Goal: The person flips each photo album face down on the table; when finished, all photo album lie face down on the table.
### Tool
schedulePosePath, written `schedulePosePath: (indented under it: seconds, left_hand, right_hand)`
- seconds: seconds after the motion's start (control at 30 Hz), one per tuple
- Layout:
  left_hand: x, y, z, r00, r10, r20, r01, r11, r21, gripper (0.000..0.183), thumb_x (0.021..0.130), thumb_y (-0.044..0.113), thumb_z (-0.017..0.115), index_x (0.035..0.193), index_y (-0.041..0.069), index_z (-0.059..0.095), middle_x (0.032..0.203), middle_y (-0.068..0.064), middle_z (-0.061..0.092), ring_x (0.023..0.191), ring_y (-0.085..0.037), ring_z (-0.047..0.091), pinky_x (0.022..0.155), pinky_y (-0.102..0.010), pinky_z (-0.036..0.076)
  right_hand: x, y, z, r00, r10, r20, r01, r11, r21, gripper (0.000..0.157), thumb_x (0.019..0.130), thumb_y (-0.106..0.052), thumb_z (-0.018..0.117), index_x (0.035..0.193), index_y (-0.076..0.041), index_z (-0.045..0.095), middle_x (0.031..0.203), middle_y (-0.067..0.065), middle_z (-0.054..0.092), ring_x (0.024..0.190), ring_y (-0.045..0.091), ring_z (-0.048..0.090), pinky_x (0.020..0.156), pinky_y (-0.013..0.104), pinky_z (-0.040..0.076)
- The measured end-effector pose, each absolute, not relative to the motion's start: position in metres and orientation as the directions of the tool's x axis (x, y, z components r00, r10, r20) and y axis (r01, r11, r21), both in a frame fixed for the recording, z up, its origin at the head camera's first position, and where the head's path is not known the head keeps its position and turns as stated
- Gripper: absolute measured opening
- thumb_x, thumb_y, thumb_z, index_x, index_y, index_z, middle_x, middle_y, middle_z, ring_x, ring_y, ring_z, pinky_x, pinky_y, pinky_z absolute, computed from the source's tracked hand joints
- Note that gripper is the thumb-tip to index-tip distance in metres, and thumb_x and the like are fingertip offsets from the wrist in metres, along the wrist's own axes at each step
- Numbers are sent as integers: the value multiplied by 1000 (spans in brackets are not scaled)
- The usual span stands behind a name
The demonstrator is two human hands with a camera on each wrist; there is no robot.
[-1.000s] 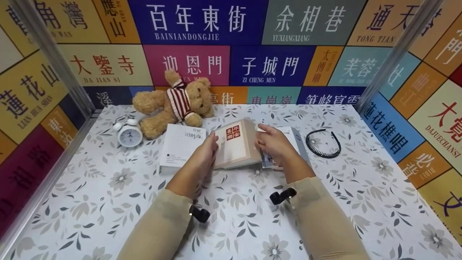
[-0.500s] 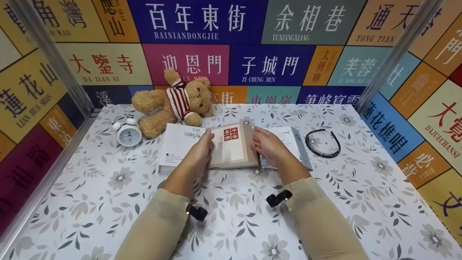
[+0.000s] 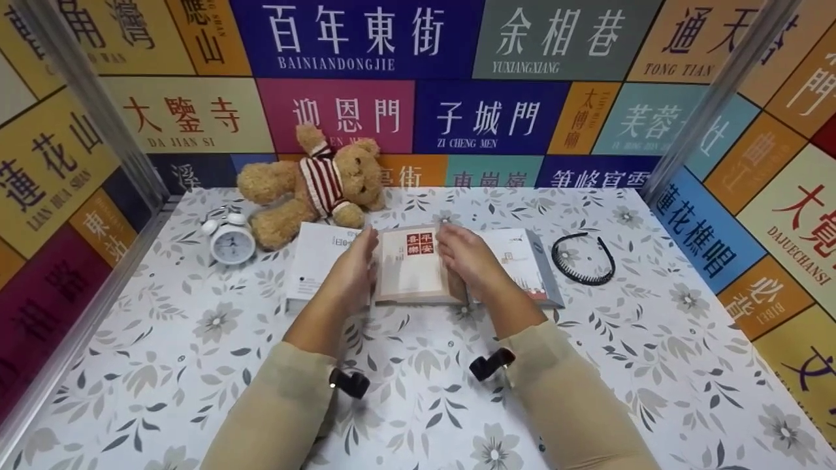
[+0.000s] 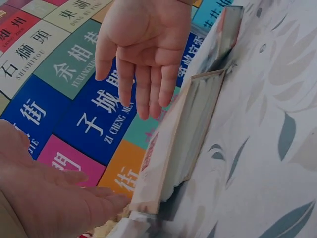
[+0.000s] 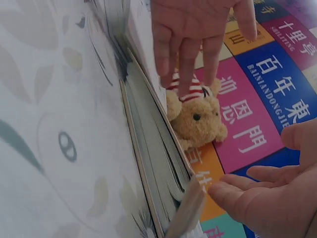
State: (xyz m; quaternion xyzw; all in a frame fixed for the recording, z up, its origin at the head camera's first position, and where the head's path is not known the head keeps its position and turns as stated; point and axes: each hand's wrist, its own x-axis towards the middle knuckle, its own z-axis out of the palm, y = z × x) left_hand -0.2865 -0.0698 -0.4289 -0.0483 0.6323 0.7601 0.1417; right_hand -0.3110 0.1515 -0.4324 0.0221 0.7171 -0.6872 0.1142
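A cream book (image 3: 411,277) with a red block of characters on its cover lies flat on the table, between two other books. My left hand (image 3: 349,271) is by its left edge with straight fingers, partly over a white book (image 3: 307,267). At its right side, my right hand (image 3: 470,261) has extended fingers over the cover's right part. In the right wrist view, the right hand (image 5: 277,186) is palm-up-looking near the book's lifted cover flap (image 5: 188,208), and the page edges (image 5: 153,148) face the camera. Neither hand grips anything.
Right of the cream book lies a white book with a grey-blue edge (image 3: 522,261). Farther right is a black toothed headband (image 3: 610,261). A white alarm clock (image 3: 232,243) and a teddy bear (image 3: 323,183) in a striped top lie at the back left, by the printed wall.
The cream book, tilted and held between both hands a second ago, now lies flat. The fingers have straightened, and the right hand has moved left over the cover.
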Motion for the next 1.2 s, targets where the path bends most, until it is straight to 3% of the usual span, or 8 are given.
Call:
schedulePosePath:
  seconds: [0.3, 0.43, 0.6, 0.77, 0.97, 1.1, 1.2]
  left_hand:
    - [-280, -135, -424, -984, -26, -179, -166, -263, 951, 67, 116, 44, 34, 172, 11, 18, 180, -13, 22, 167, -37, 20, 138, -53, 17]
    - [-278, -168, -425, -986, -102, -128, -98, -262, 960, 64, 118, 38, 32, 171, 5, 18, 177, -16, 30, 166, -31, 28, 137, -46, 26]
    - [-273, -196, -429, -982, -151, -115, -85, -192, 978, 63, 118, 37, 27, 170, 1, 21, 175, -19, 32, 165, -27, 31, 136, -40, 28]
    - [-272, -208, -440, -981, -84, -177, -159, -182, 970, 68, 118, 45, 22, 172, 5, 15, 180, -14, 20, 168, -27, 20, 139, -40, 20]
    - [-272, -206, -454, -961, 22, -275, -274, -185, 944, 71, 117, 49, 17, 172, 5, 10, 182, -13, 12, 170, -28, 9, 140, -39, 10]
    - [-272, -208, -460, -948, 95, -304, -314, -109, 943, 74, 115, 52, 14, 172, 3, 15, 178, -18, 22, 165, -29, 25, 136, -37, 23]
    - [-272, -212, -460, -947, 120, -297, -306, -73, 949, 76, 115, 54, 11, 170, 2, 21, 172, -21, 31, 155, -27, 36, 126, -35, 37]
  right_hand:
    - [-312, 107, -432, -969, -150, -195, 198, -3, -980, 48, 112, -29, 56, 157, -14, 53, 156, 14, 61, 142, 34, 61, 111, 44, 55]
    - [-310, 78, -433, -960, -196, -202, 202, 21, -979, 49, 111, -33, 56, 157, -17, 54, 154, 10, 64, 142, 31, 62, 113, 45, 55]
    - [-307, 49, -439, -954, -230, -194, 196, 14, -980, 51, 111, -33, 57, 158, -16, 53, 159, 10, 59, 151, 32, 54, 123, 47, 48]
    - [-306, 35, -444, -956, -213, -203, 195, 59, -979, 54, 111, -38, 55, 160, -16, 51, 167, 5, 50, 159, 28, 42, 131, 46, 38]
    - [-302, 31, -451, -957, -229, -177, 143, 160, -977, 56, 112, -41, 52, 161, -15, 50, 169, 2, 47, 161, 25, 39, 135, 43, 30]
    - [-298, 24, -452, -950, -249, -189, 149, 173, -974, 56, 111, -42, 53, 160, -15, 51, 170, 2, 46, 162, 25, 37, 136, 42, 27]
    - [-297, 19, -454, -946, -257, -200, 156, 182, -971, 57, 111, -44, 53, 161, -15, 51, 171, 2, 45, 163, 25, 35, 136, 42, 26]
